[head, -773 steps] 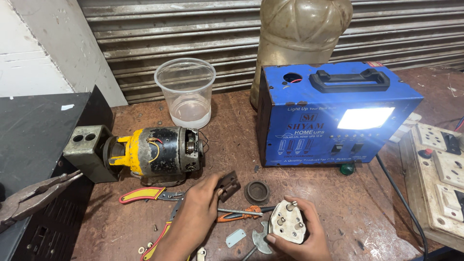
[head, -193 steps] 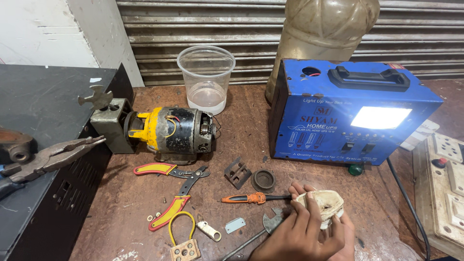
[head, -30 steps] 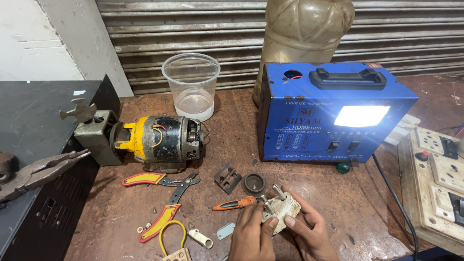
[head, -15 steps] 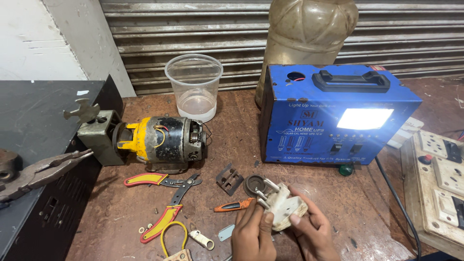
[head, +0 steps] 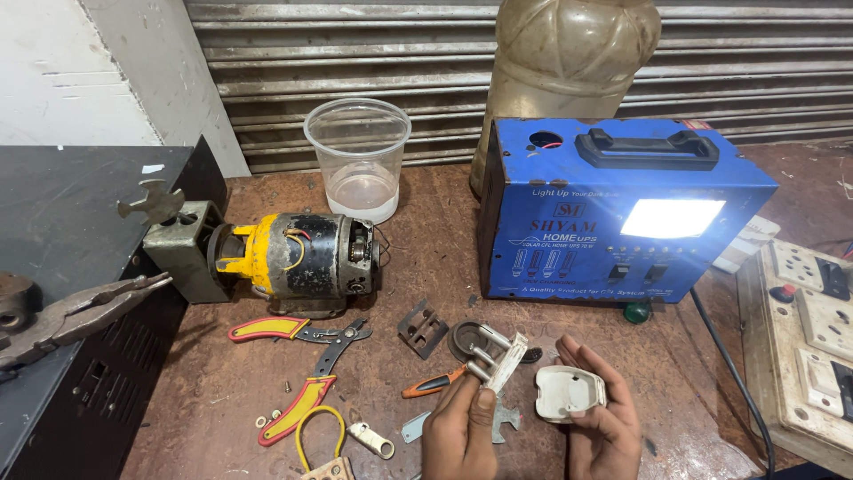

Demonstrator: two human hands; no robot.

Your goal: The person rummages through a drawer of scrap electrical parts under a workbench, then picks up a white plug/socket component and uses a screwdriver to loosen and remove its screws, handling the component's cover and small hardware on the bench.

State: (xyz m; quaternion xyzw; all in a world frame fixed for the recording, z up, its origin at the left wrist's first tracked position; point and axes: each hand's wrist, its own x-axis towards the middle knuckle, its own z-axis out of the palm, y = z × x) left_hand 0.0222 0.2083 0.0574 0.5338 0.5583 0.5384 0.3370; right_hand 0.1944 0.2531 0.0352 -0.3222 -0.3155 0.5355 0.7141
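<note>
- The plug is apart: the left hand [head: 458, 427] pinches the pin half [head: 499, 356], prongs pointing up and left, above the table [head: 426, 258].
- The right hand [head: 604, 418] cradles the white plug cover [head: 569, 391], fingers curled round it, just beside the pin half but not touching it.
- By the look of it the opening is done; no wire shows at the pins, and the halves are not rejoined.
- An orange-handled screwdriver [head: 433, 383] lies beneath the hands; red-and-yellow pliers [head: 306, 378] lie to the left.
- Further back stand a small motor [head: 298, 258], a plastic cup [head: 358, 156] and a lit blue power box [head: 622, 213].
- The table is rusty brown and scuffed; a corrugated shutter [head: 355, 53] closes the room behind.
</note>
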